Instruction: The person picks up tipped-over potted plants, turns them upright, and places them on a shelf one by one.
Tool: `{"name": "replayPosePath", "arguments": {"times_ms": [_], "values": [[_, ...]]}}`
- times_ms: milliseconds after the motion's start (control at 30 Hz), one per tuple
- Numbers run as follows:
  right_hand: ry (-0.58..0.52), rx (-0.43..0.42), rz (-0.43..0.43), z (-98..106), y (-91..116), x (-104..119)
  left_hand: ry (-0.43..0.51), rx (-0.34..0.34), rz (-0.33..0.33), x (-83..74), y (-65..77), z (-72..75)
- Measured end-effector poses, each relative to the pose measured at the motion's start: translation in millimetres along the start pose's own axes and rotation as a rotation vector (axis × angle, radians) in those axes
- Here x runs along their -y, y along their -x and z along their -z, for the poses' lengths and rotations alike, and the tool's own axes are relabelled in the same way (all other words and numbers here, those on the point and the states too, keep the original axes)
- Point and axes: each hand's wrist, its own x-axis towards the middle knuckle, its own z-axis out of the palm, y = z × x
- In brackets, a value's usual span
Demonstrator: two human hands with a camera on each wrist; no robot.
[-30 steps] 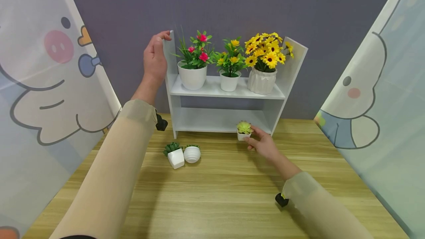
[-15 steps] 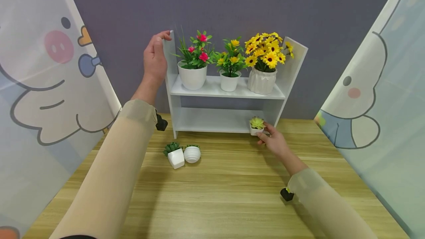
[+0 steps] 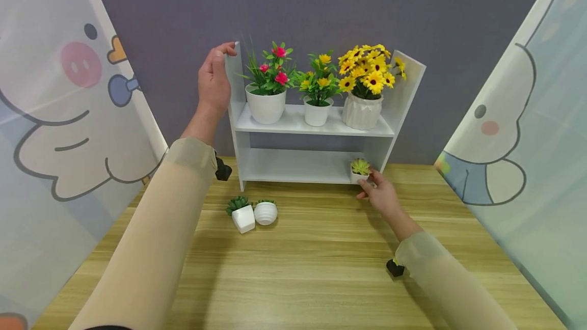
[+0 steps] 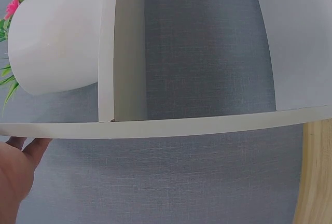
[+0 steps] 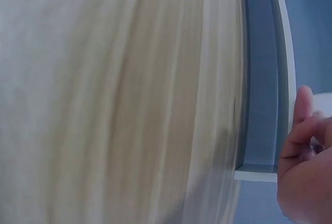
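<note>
Grey bkgd. wall (image 3: 293, 4), plain, beyond far edge of wood-grain table (image 3: 293, 279); pale cartoon-print L panel (image 3: 69, 131) along left edge, similar R panel (image 3: 527, 141) along right; diffuse light w/ soft shadows on tabletop.

From the head, looks forward and down from well back, with the white shelf (image 3: 298, 164) at upper centre. From the left wrist, turned sideways, looks closely at the shelf's left side; shares the pink-flowered pot (image 4: 54, 40), upper left, with the head view. From the right wrist, likewise sideways, looks low across the wooden table (image 5: 155, 105), sharing the right hand (image 5: 311, 167), right edge.
</note>
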Motion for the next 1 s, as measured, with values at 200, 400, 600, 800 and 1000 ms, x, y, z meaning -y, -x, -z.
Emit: {"name": "replayPosePath", "arguments": {"times_ms": [200,400,600,800,1000], "values": [[0.008,-0.039,-0.004,-5.2,0.2,1.5,0.001,0.001,-0.004,0.4,-0.2,-0.1],[-0.034,-0.046,-0.022,-8.1,-1.7,2.3,0.002,0.002,-0.009,0.0,-0.6,-0.1],[-0.032,-0.052,-0.014,-9.4,-3.7,1.3,0.001,0.0,-0.008,-0.4,-0.6,0.1],[-0.018,-0.057,-0.016,-10.6,-3.8,2.1,-0.011,0.006,0.002,-0.2,0.0,0.4],[-0.038,-0.06,-0.01,-11.5,-3.8,2.0,-0.008,0.007,0.002,0.4,0.2,0.5]]}}
